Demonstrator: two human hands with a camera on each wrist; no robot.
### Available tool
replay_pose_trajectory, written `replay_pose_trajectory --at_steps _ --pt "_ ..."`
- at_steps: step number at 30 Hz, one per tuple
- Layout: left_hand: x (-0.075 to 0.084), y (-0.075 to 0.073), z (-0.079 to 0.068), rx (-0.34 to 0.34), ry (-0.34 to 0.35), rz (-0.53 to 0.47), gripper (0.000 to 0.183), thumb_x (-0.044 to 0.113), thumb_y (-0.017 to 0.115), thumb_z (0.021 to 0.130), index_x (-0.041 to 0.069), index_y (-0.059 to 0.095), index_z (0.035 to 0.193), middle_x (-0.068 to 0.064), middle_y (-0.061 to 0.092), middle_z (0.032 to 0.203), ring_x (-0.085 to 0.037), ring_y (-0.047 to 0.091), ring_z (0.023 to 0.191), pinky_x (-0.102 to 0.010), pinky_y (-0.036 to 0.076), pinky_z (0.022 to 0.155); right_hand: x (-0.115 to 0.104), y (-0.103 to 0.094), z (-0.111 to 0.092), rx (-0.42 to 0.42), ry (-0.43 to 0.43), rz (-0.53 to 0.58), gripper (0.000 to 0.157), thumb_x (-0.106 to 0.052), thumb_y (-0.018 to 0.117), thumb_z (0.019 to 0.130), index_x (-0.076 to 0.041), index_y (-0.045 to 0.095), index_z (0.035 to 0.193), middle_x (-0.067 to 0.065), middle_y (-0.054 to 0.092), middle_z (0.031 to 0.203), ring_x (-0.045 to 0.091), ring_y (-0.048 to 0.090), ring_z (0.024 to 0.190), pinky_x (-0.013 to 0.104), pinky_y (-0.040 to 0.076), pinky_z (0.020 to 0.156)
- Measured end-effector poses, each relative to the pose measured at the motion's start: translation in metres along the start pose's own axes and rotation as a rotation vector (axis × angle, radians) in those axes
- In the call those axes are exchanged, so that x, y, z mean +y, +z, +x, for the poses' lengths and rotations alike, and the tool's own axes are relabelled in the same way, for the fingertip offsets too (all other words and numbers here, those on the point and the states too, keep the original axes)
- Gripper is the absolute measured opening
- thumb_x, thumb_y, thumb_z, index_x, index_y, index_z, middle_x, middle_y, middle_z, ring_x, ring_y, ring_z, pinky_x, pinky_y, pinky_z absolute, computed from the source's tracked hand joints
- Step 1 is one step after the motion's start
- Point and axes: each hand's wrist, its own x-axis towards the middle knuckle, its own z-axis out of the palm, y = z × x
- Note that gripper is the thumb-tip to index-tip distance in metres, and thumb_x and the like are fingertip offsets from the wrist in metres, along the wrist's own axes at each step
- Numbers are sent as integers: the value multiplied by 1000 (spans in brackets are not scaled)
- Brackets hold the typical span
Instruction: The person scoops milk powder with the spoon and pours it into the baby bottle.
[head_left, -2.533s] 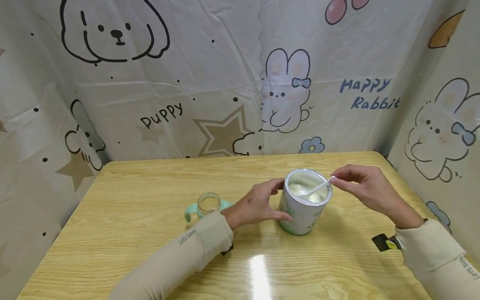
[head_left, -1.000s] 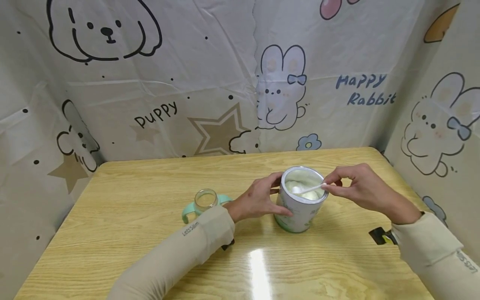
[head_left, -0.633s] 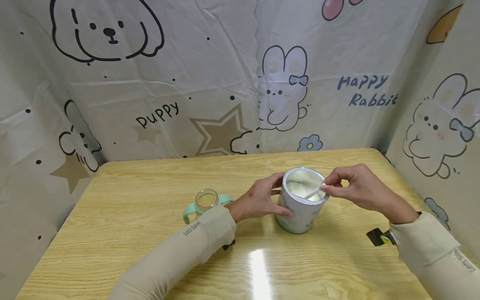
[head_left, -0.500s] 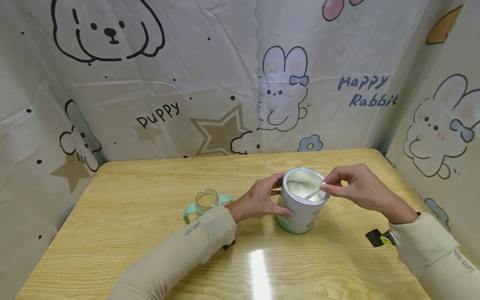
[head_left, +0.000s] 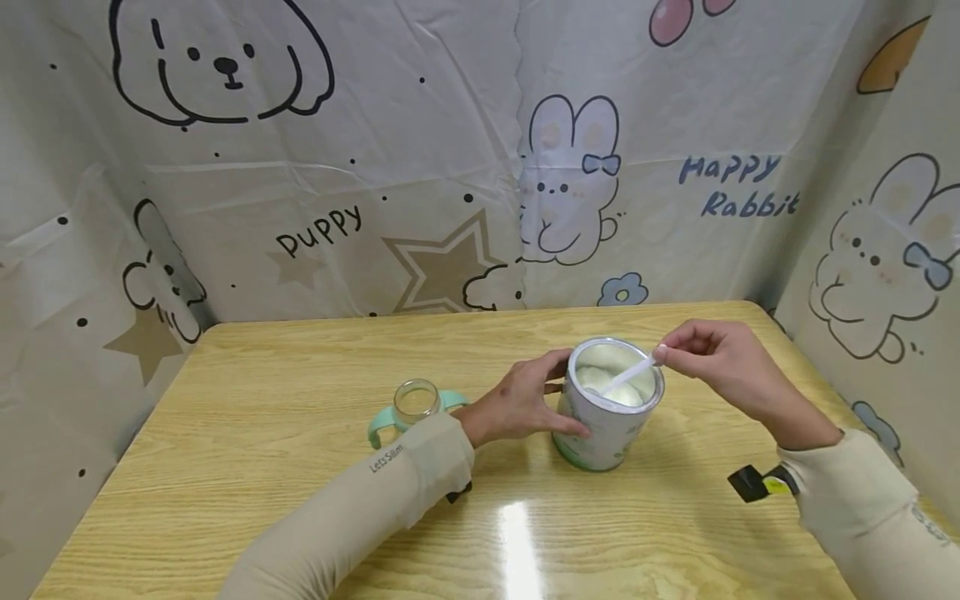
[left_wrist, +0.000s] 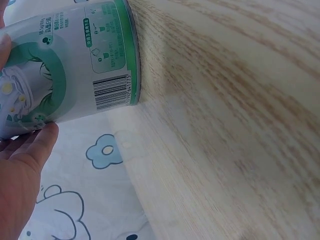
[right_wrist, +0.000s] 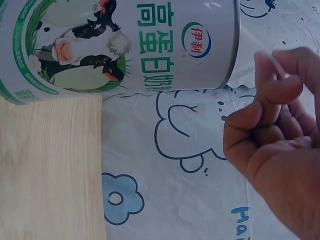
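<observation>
A white and green milk powder can [head_left: 609, 425] stands with its top uncovered on the table, pale powder inside. My left hand [head_left: 521, 402] grips its left side, thumb in front and fingers behind. In the left wrist view this hand [left_wrist: 22, 180] reaches round the printed wall. My right hand [head_left: 723, 367] pinches the handle end of a white plastic scoop [head_left: 630, 375] above the can's right rim. The scoop slants down into the can, its lower end near the powder. The right wrist view shows the curled right hand [right_wrist: 280, 120] beside the can's rim.
Behind my left forearm stands a clear, uncapped bottle [head_left: 417, 402] with mint-green handles, partly hidden by the sleeve. The wooden table [head_left: 300, 367] ends at a printed cloth backdrop [head_left: 442, 167] at the back and sides.
The scoop has moved about inside the can, and my right hand has just risen slightly up and right with it. My left hand keeps its hold on the can. The view shifts slightly.
</observation>
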Motion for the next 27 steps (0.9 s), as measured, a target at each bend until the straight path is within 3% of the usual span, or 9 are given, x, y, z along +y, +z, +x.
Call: replay_pose_trajectory --at_steps 5,10,13,20,27 --pt "0 0 -1 4 -2 12 90 7 91 71 3 41 147 -10 50 145 -17 53 130 -20 46 103 5 -4 1 27 141 64 32 -30 68 97 1 67 104 -8 68 84 12 58 79 22 52 69" --pt "0 -1 -2 7 -11 26 91 8 91 71 5 41 147 -8 50 146 -15 52 130 -19 45 103 15 -7 3 34 218 327 14 -20 66 99 -7 69 95 -11 70 86 8 57 72 18 54 65" --pt "0 -1 -2 7 -16 24 91 8 91 72 5 41 147 -7 50 146 -15 52 130 -19 46 103 20 -7 4 -2 225 408 13 -14 63 100 -10 69 89 -8 68 83 10 53 67 20 52 61" --pt "2 -1 -3 6 -22 24 90 7 90 72 4 41 147 -8 50 146 -14 52 130 -18 45 102 24 -6 4 -124 241 297 25 -21 54 105 -2 65 93 -5 65 81 12 53 69 23 53 65" --pt "2 0 -3 13 -27 23 91 7 91 71 4 40 147 -9 49 147 -16 50 133 -19 44 104 25 -6 4 -109 231 319 27 -19 50 106 -2 66 92 -4 65 80 10 54 68 22 54 63"
